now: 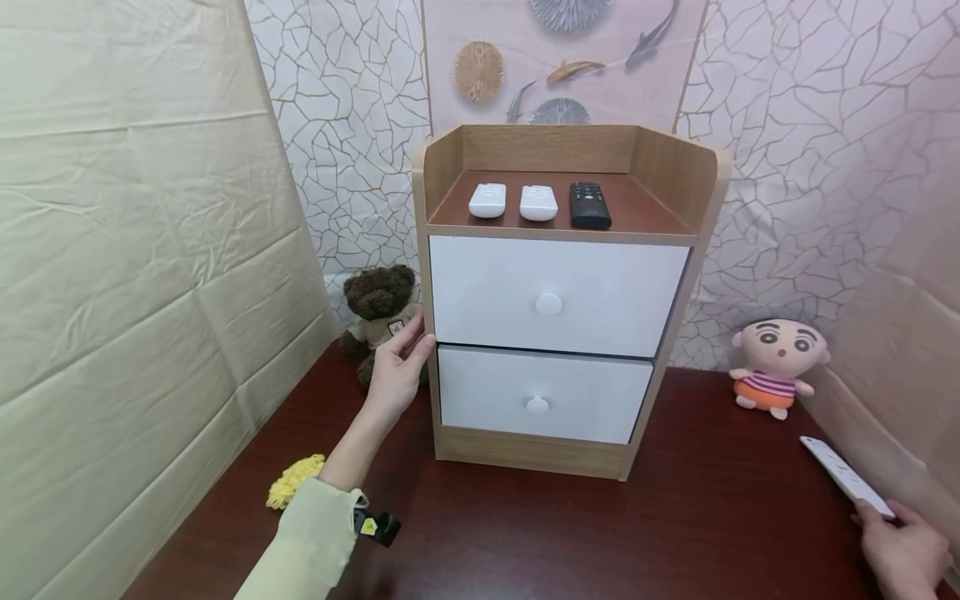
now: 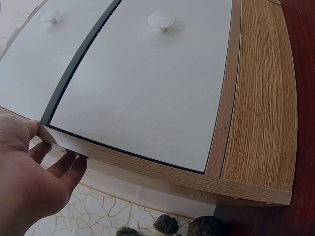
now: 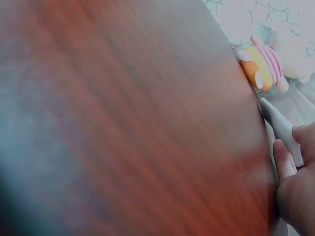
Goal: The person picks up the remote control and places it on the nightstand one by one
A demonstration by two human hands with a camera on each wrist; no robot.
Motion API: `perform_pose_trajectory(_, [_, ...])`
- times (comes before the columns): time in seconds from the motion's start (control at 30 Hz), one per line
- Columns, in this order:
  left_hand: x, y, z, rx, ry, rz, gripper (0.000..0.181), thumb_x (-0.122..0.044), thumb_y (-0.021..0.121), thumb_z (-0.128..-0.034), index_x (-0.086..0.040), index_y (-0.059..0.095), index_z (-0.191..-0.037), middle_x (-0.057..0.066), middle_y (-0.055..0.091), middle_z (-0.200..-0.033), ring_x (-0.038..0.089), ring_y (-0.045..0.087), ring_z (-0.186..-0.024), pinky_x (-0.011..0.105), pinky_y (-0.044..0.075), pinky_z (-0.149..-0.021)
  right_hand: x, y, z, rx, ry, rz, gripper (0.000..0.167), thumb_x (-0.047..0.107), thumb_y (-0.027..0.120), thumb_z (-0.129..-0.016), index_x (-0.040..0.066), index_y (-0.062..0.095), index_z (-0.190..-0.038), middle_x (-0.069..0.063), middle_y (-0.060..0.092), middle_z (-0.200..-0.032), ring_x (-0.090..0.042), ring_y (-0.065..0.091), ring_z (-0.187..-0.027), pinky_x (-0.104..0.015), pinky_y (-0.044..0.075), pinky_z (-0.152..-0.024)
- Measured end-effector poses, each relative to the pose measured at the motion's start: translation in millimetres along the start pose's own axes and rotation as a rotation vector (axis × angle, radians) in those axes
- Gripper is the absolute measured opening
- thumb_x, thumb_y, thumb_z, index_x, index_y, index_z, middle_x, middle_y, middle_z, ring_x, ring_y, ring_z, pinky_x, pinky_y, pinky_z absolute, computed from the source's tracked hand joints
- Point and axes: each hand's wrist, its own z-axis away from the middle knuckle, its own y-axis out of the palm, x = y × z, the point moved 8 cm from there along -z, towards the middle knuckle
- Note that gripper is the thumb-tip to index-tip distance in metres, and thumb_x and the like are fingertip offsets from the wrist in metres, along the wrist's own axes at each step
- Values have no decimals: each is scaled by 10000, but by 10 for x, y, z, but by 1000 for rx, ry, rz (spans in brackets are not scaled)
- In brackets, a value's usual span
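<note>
A small wooden cabinet [image 1: 525,454] with two white drawers stands on the dark red table. Its upper drawer [image 1: 487,287] and lower drawer [image 1: 480,387] each have a round knob and look closed. My left hand [image 1: 396,371] grips the cabinet's left edge; the left wrist view shows the thumb at the front and the fingers [image 2: 74,172] along the side. At the far right, my right hand [image 1: 903,546] holds a white remote control [image 1: 843,473] by its near end. Two white remotes [image 1: 488,201] and a black remote [image 1: 588,206] lie in a row on the cabinet top.
A brown teddy bear [image 1: 378,293] sits behind the cabinet's left side. On the right, a plush doll [image 1: 776,367] in a striped top leans by the wall. Something yellow and fluffy [image 1: 296,481] lies beside my left forearm. Cloth curtains [image 1: 187,250] flank the table [image 1: 517,533].
</note>
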Motion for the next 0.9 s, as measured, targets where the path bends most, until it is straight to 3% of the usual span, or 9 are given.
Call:
perform_pose_trajectory(0.07, [5, 0, -3, 0, -3, 2, 554, -111, 556, -1078, -6, 346, -1579, 138, 325, -1634, 269, 323, -1492, 423, 359, -1176, -1, -7, 24, 1, 24, -61, 553, 275, 581, -1010, -178, 548, -1326, 419, 347, -462, 205, 327, -644, -195, 364, -855])
perform_pose_trajectory(0.13, [12, -1, -8, 0, -5, 5, 553, -111, 554, -1079, -8, 346, -1580, 140, 327, -1633, 270, 326, -1491, 421, 358, -1177, -18, 16, 49, 23, 87, -269, 326, 207, 606, -999, -85, 683, -1123, 334, 455, -485, 260, 361, -586, -90, 386, -765])
perform_pose_trajectory(0.2, [22, -1, -13, 1, -6, 5, 553, -113, 553, -1080, -8, 344, -1581, 144, 328, -1632, 273, 329, -1489, 421, 356, -1177, -30, 48, 77, 31, 174, -524, 144, 117, 627, -985, 52, 727, -904, 233, 543, -534, 202, 499, -556, -54, 462, -652])
perform_pose_trajectory(0.3, [32, -2, -17, 2, -7, 4, 555, -115, 556, -1079, -9, 345, -1582, 149, 331, -1630, 277, 333, -1486, 426, 353, -1179, -14, 105, 96, 12, 303, -895, 336, -20, 674, -943, 233, 671, -722, 122, 611, -689, 16, 656, -539, -106, 542, -560])
perform_pose_trajectory(0.33, [34, -3, -16, 1, -7, 2, 555, -115, 556, -1079, -9, 345, -1582, 149, 331, -1630, 278, 334, -1486, 428, 354, -1179, 8, 111, 100, 5, 318, -949, 311, -36, 683, -936, 209, 688, -745, 111, 615, -744, 2, 670, -557, -117, 556, -581])
perform_pose_trajectory(0.43, [33, -6, -14, -4, -3, -2, 555, -118, 562, -1077, -12, 352, -1580, 147, 337, -1628, 277, 337, -1484, 431, 358, -1176, 87, 114, 107, 1, 331, -1051, 249, -62, 710, -914, 175, 716, -838, 94, 603, -874, -23, 695, -604, -133, 572, -644])
perform_pose_trajectory(0.53, [28, -6, -12, -6, 2, -6, 554, -122, 563, -1077, -13, 356, -1579, 147, 340, -1627, 278, 338, -1484, 435, 364, -1173, 164, 97, 117, 44, 288, -1094, 263, -87, 697, -916, 165, 748, -859, 87, 619, -907, -39, 708, -622, -144, 578, -654])
perform_pose_trajectory(0.67, [23, -4, -5, -5, 5, -9, 553, -123, 566, -1076, -11, 359, -1577, 148, 340, -1626, 280, 334, -1485, 443, 366, -1172, 283, 88, 153, 191, 167, -1185, 313, -101, 634, -950, 146, 793, -841, 59, 661, -866, -59, 726, -681, -159, 586, -669])
perform_pose_trajectory(0.9, [21, -4, -3, -4, 2, -7, 555, -121, 569, -1074, -8, 361, -1575, 157, 352, -1618, 283, 350, -1476, 457, 370, -1169, 592, 108, 225, 436, 24, -1351, 311, -113, 548, -990, 48, 814, -974, -20, 717, -926, -134, 755, -791, -208, 600, -751])
